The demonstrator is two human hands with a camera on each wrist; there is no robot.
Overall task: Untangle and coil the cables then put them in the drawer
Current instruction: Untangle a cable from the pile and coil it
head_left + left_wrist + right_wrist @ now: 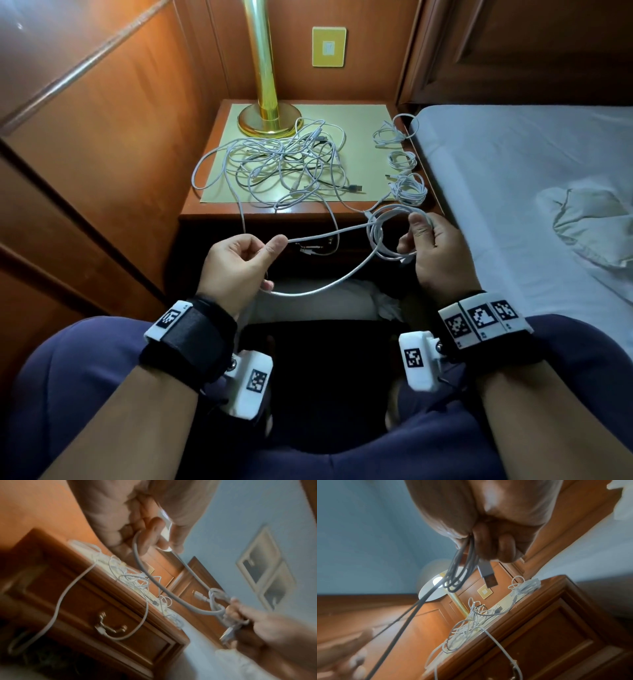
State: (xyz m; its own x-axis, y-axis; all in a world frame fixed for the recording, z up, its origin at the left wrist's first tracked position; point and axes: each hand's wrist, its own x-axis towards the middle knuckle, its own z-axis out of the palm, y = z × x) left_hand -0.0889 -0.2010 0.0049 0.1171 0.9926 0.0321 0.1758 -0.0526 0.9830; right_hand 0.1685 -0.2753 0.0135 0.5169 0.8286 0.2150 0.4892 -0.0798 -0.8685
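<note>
Right hand: fingers curled round a small coil of white cable, several loops held together in front of the nightstand. Left hand: thumb and forefinger pinching the free run of the same cable, with slack hanging in a low arc below and between both hands. Long axis of the free run: left to right, from left hand to coil, so next loop probably to be fed by left hand toward right. One strand rising from near the left hand up to the tangle on the nightstand top; whether same cable, cannot tell. Tangle well beyond both hands, nearer to left. Three finished coils along the right edge of the top, near the bed. Drawer closed, handle with one cable end hanging at it; contents not visible, nothing put in yet as judged.
</note>
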